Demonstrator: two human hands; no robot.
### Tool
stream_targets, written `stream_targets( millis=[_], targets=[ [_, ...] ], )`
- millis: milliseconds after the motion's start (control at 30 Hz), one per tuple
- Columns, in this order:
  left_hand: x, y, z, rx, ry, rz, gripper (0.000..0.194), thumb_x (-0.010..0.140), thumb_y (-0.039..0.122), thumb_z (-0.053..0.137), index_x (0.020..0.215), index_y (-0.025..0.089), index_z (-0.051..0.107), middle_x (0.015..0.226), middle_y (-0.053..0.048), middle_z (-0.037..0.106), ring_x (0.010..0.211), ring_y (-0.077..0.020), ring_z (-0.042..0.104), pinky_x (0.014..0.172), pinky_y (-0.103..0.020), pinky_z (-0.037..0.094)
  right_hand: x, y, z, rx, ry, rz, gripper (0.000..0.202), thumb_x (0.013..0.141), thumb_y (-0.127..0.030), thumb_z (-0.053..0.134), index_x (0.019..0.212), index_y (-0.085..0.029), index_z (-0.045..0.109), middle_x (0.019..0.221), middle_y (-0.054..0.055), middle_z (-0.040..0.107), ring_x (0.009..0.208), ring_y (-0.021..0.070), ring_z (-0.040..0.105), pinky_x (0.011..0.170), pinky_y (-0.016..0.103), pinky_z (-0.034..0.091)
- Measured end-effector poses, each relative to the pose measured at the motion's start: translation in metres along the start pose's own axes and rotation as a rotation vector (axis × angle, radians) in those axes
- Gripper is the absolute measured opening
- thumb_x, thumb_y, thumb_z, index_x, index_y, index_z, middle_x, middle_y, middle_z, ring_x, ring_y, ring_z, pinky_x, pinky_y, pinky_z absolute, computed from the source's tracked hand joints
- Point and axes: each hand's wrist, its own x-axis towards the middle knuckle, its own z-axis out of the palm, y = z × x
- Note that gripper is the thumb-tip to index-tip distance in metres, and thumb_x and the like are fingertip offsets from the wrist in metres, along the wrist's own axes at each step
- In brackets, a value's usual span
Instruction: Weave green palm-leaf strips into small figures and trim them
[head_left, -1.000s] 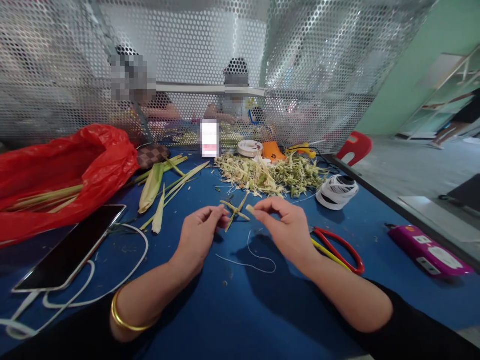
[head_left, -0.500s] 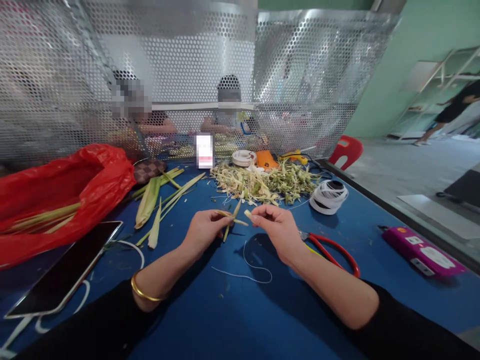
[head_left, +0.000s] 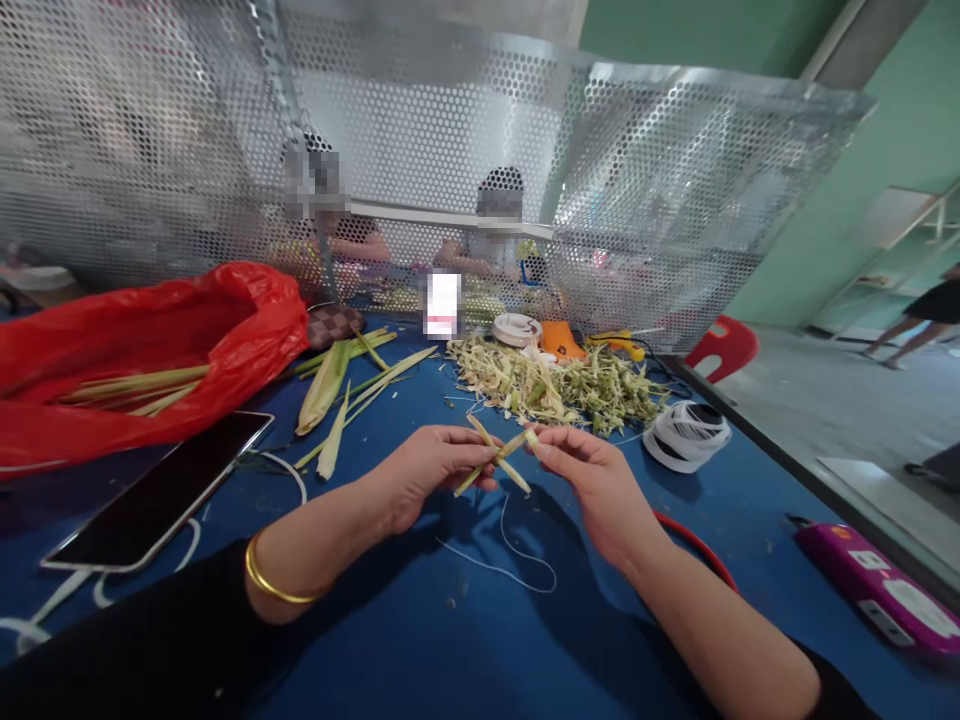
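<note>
Crossed strips of pale green husk (head_left: 512, 474) are pinched between the thumb and fingers of my left hand (head_left: 442, 468), above the blue table (head_left: 420, 640). My right hand (head_left: 585, 470), just to the right, is closed on the end of a husk strip (head_left: 531, 438), which reaches over to the crossed strips. A thin white thread (head_left: 517, 575) curls on the table below both hands. Behind them lies a pile of husk scraps (head_left: 525, 385). Larger husk leaves (head_left: 327, 395) rest to the left.
At the left are a red plastic bag (head_left: 255, 310) and a dark tablet (head_left: 165, 490). To the right sit a white ribbon roll (head_left: 686, 437), red-handled pliers (head_left: 701, 548) and a purple device (head_left: 874, 580). Two people sit behind a perforated metal screen (head_left: 420, 120).
My hands have come closer together, and the strip in my right hand now meets the crossed strips. The camera view has turned, shifting the table items. The right forearm now covers more of the pliers.
</note>
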Motion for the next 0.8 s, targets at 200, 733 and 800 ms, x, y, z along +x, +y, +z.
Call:
stream_targets(
  millis=[200, 733, 800],
  targets=[
    [0.0013, -0.0024, -0.0017, -0.001, -0.025, -0.041, 0.02, 0.062, 0.03, 0.077, 0.077, 0.017, 0.075, 0.073, -0.008, 0.071, 0.064, -0.0174, 0.065, 0.074, -0.033, 0.051, 0.0, 0.0031, 0.0, 0.067, -0.033, 0.081, 0.013, 0.065, -0.028, 0.074, 0.07, -0.018, 0.067, 0.073, 0.003, 0.068, 0.071, 0.015, 0.059, 0.066, 0.028, 0.043],
    [0.0006, -0.0027, 0.0019, 0.066, -0.046, -0.103, 0.031, 0.069, 0.036, 0.074, 0.093, 0.016, 0.072, 0.077, -0.005, 0.072, 0.059, -0.0103, 0.064, 0.071, -0.025, 0.051, -0.003, 0.0053, 0.0045, 0.117, 0.021, 0.052, 0.012, 0.065, -0.026, 0.074, 0.071, -0.018, 0.068, 0.07, 0.002, 0.068, 0.069, 0.0139, 0.058, 0.071, 0.029, 0.044],
    [0.0015, -0.0033, 0.0013, 0.043, -0.037, -0.121, 0.029, 0.07, 0.032, 0.074, 0.094, 0.016, 0.072, 0.077, -0.005, 0.073, 0.059, -0.0101, 0.064, 0.071, -0.025, 0.051, -0.0032, 0.0047, 0.0047, 0.116, 0.018, 0.053, 0.011, 0.065, -0.026, 0.074, 0.071, -0.018, 0.069, 0.069, 0.002, 0.068, 0.068, 0.0138, 0.058, 0.071, 0.029, 0.044]
  ],
)
